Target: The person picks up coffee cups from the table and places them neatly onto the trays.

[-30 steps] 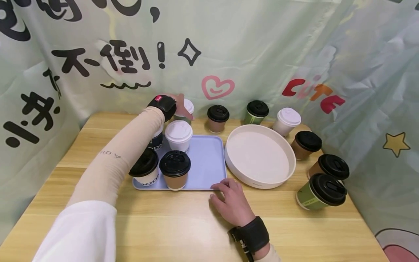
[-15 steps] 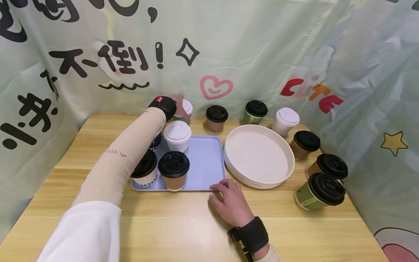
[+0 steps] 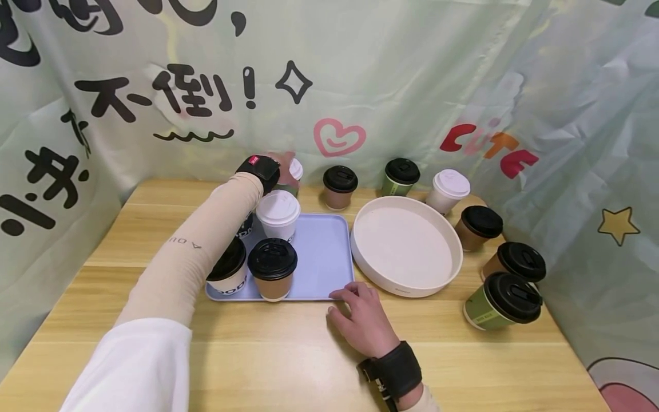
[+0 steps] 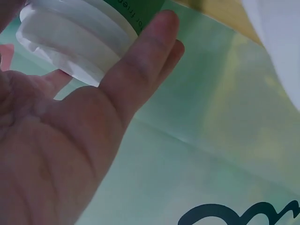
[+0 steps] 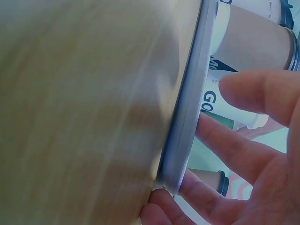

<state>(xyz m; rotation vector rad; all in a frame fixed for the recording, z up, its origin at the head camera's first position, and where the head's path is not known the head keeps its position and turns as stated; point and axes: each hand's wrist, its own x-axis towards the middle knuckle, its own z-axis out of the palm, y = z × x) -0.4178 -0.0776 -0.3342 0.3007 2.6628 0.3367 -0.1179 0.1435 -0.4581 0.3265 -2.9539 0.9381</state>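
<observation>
Left grip (image 3: 285, 164) wrapped round a green cup (image 3: 297, 169)

The cup sits between fingers and thumb, its white lid (image 4: 70, 42) nearest the palm, behind the blue tray (image 3: 325, 257) at the far side of the surface (image 3: 257, 355). The right grip (image 3: 362, 320) is loosely spread, fingers touching the tray's near right corner. A round dish (image 3: 409, 246) lies just beside it.

Left, 8 o'clock: loose white outer sleeve (image 3: 131, 366); beyond it a close-fitting beige under-sleeve (image 3: 185, 266), creased, with small dark lettering (image 3: 185, 243), partly legible. 10 o'clock: black wristband (image 3: 262, 173), red label (image 3: 253, 160) at its 11 o'clock edge. Right, 5 o'clock: broad black strap (image 3: 399, 369), metallic fitting (image 3: 382, 390) at its 7 o'clock side; beige cuff (image 3: 424, 401). Left hand (image 4: 70, 136), right hand (image 3: 364, 320): bare, ungloved.
</observation>
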